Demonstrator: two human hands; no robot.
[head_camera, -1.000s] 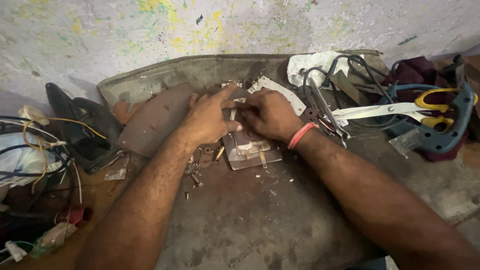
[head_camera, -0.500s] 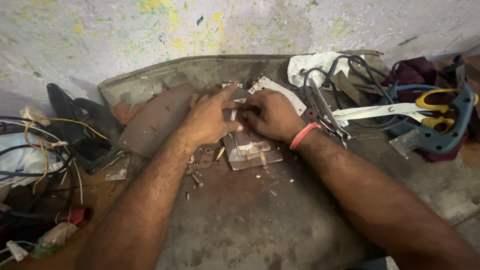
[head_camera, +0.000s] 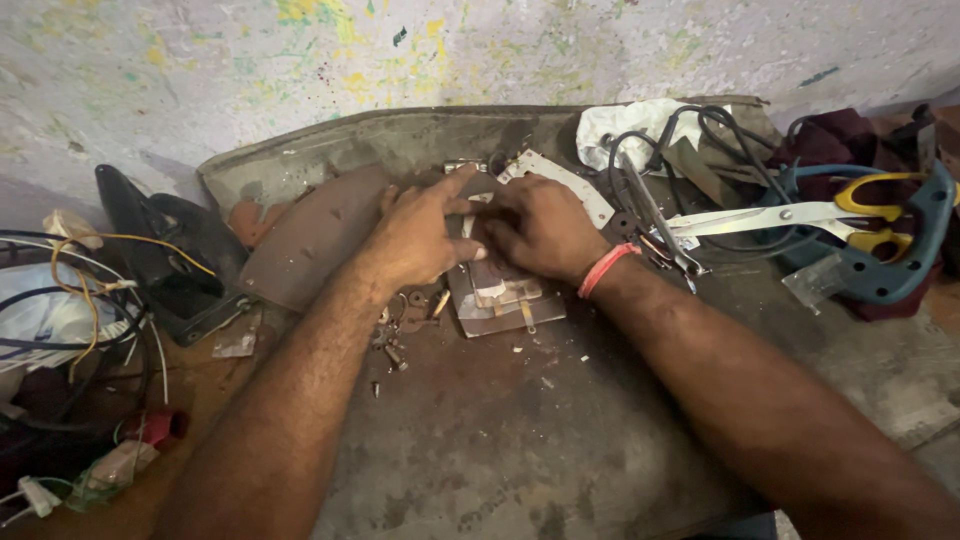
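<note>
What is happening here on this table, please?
A person works with both bare hands on a small metal plate lying on a dirty worktop. The left hand and the right hand meet over its far end, fingers pressed on it. Loose screws lie beside the plate. Scissors and cables sit to the right.

Bare worktop (head_camera: 520, 450) nearside lies open; scissors (head_camera: 800, 215) and cables (head_camera: 700, 150) crowd the right (wires (head_camera: 70, 290) left).
</note>
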